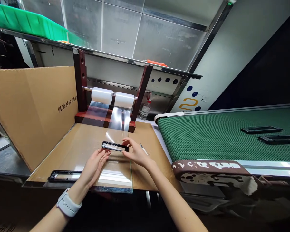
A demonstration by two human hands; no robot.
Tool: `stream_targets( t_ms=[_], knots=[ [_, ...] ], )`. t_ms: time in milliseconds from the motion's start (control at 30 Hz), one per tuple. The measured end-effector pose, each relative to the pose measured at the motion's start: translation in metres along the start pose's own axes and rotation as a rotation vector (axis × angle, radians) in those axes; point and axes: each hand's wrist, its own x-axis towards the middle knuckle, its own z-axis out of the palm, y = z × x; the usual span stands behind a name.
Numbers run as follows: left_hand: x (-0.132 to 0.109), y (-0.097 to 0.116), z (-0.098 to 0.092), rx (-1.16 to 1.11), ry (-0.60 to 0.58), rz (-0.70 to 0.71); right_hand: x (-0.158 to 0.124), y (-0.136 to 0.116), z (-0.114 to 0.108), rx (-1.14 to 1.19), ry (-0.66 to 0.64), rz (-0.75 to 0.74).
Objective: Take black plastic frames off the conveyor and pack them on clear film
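Observation:
A narrow black plastic frame with a long central slot is held slightly tilted above the glass plate. My right hand pinches its right end between thumb and fingers. Close to the frame's left end is my left hand, fingers stretched out and palm partly up; I cannot tell whether its fingertips touch the lower edge. A second black frame lies at the glass's front left, partly hidden by my left forearm. Clear film hangs down from a roll behind the held frame.
Another film roll shares the dark red stand. A cardboard panel stands at left. On the right, a green conveyor belt carries several black frames. A spray bottle stands behind; a green bin sits above.

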Motion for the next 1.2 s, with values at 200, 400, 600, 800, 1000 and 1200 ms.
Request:
stream_targets(
  t_ms=[200,400,600,800,1000,1200],
  knots=[
    [0.007,-0.006,-0.011,0.061,-0.069,0.060,-0.008,-0.008,0.001,-0.008,0.029,-0.022],
    [-0.008,-0.007,-0.036,0.126,-0.114,0.019,-0.029,-0.024,0.006,-0.008,0.004,-0.060],
    [-0.045,-0.015,-0.058,0.151,-0.084,-0.028,-0.063,-0.045,0.014,0.015,-0.028,-0.116],
    [-0.072,-0.026,-0.063,0.117,-0.021,0.006,-0.081,-0.051,0.024,0.056,-0.021,-0.154],
    [-0.080,-0.020,-0.057,0.160,0.002,0.022,-0.083,-0.059,0.007,0.097,0.050,-0.124],
    [-0.083,-0.019,-0.058,0.190,-0.005,0.035,-0.086,-0.069,-0.003,0.020,0.054,-0.070]
  ],
)
